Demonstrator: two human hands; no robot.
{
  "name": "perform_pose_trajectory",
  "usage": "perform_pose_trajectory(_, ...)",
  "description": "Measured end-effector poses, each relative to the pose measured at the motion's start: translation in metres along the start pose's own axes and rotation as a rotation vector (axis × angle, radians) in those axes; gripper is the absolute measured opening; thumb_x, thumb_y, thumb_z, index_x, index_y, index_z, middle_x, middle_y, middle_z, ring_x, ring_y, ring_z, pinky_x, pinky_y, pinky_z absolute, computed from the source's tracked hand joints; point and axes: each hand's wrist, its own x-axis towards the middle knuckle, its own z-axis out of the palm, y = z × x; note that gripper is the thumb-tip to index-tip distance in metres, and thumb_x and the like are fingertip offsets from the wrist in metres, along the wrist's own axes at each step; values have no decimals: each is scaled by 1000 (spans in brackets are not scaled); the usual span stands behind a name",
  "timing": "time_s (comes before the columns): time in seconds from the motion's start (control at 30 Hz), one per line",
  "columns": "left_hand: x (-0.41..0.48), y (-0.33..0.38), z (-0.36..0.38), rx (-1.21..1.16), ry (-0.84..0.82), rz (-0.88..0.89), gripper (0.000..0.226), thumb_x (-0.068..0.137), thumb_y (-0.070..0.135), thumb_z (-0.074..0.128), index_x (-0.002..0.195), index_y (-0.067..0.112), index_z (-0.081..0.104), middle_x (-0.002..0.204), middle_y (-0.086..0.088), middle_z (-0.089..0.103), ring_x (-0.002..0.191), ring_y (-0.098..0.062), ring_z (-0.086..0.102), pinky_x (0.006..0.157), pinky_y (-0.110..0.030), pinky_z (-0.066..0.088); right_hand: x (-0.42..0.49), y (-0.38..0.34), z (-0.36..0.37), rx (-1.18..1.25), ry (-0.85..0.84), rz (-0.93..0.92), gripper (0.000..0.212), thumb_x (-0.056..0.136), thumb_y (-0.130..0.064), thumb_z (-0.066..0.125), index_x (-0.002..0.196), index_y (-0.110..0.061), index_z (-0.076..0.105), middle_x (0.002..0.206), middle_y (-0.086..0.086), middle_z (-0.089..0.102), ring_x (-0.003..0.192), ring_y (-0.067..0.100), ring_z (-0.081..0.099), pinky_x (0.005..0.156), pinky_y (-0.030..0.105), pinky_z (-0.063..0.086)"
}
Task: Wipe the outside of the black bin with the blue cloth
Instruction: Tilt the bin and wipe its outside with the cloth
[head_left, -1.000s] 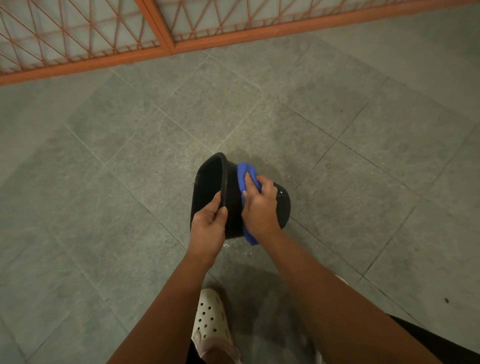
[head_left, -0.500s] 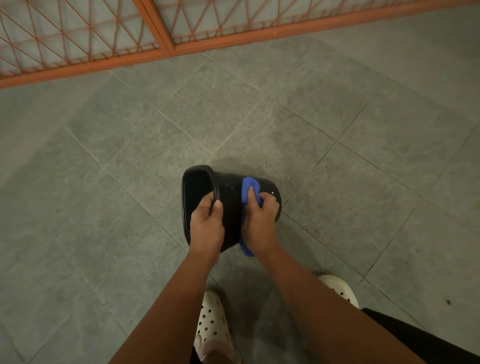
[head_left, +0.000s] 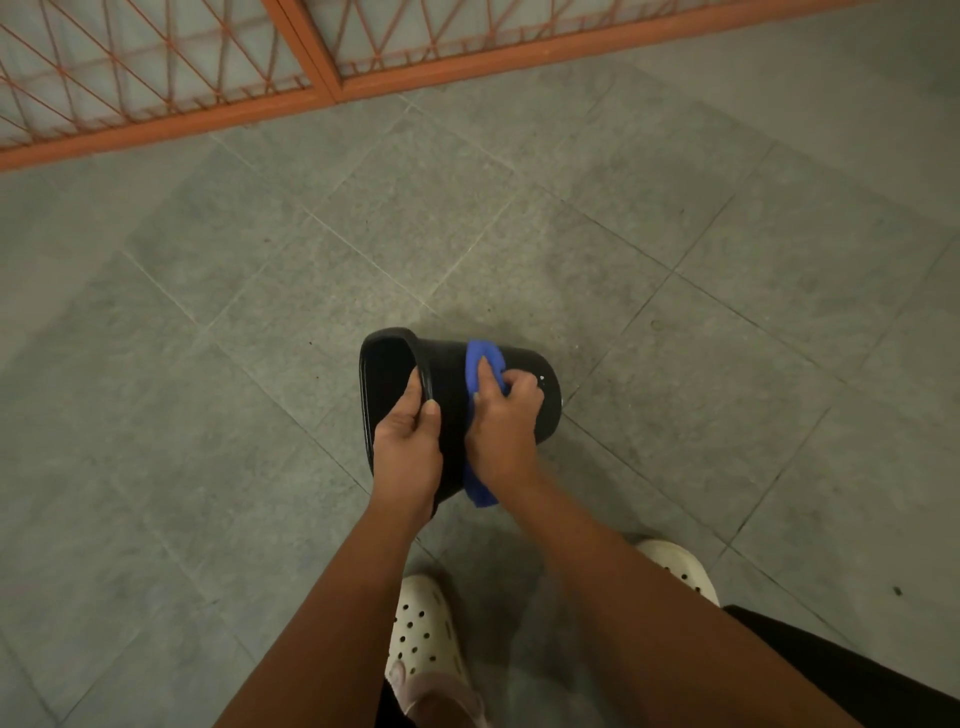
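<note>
Black bin hangs tipped between my hands, mouth toward nine o'clock. Left hand pinches its rim; right hand, at three o'clock, clutches the blue cloth against its wall. Hard rubbing could twist it free onto the floor tiles.

Black bin, blue cloth, orange lattice gate, perforated white clogs.

Grey tile floor is filling the view, grout lines running diagonally. Orange lattice grille is standing along the far edge, pale surface showing behind. Light is staying dim.
</note>
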Motion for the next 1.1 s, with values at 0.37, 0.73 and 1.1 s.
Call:
perform_pose_trajectory(0.37,0,-1,-6,14,-68,-9,42,98,9,45,127,37,58,115,7,67,110,-18,62,97,-44,49,15,-2,-6,184,-94,14,41,93,-15,46,134,-15,44,122,17,36,106,23,39,98,33,37)
perform_pose_trajectory(0.73,1,-1,-6,-21,-87,-1,40,98,11,45,128,34,59,118,0,66,110,-21,64,94,-48,51,11,-9,-5,208,-127,-50,37,89,-15,49,125,-25,52,114,17,43,101,27,42,89,34,39)
perform_pose_trajectory(1.1,2,-1,-5,3,-35,-14,43,102,18,37,134,45,48,124,5,63,115,-13,60,102,-46,46,-11,-4,15,113,-29,60,30,76,-59,60,81,-32,48,99,1,49,86,23,59,79,39,55)
